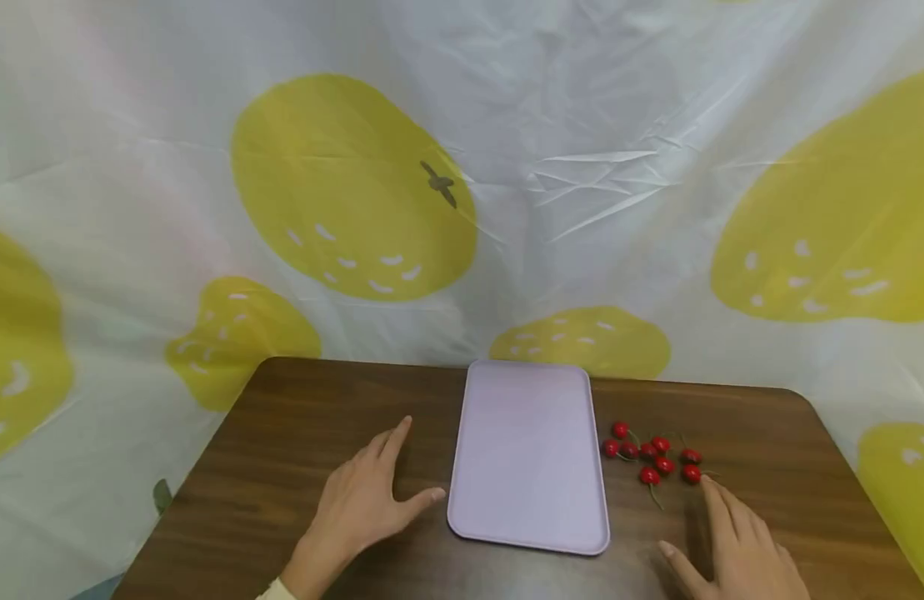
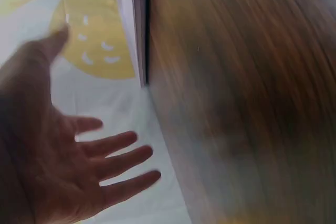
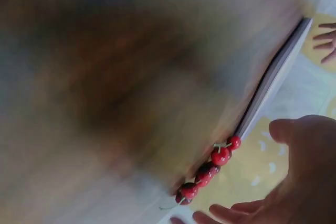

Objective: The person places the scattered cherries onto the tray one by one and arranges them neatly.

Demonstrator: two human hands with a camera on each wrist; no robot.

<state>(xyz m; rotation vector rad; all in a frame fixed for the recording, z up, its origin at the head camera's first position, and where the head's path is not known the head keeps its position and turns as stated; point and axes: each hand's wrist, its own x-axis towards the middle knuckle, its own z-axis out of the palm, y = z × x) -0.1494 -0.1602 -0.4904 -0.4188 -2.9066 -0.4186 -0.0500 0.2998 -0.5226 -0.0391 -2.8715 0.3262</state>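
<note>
A pale lilac tray [image 1: 527, 454] lies flat on the brown wooden table, its long sides running away from me. To its right is a loose cluster of several red cherries [image 1: 649, 476] with green stems. My left hand [image 1: 357, 500] hovers left of the tray, fingers extended and thumb apart, holding nothing; the left wrist view shows its spread fingers [image 2: 126, 163]. Near the cherries, at the table's front right, is my right hand [image 1: 742, 542], its fingers loosely extended and its index fingertip close to the nearest cherry. Whether that fingertip touches the cherry I cannot tell.
The wooden table [image 1: 342, 392] has rounded far corners. Directly behind it hangs a white curtain [image 1: 506, 250] printed with large yellow fruit. A small dark green leaf-like shape [image 1: 162, 497] shows beside the table's left edge.
</note>
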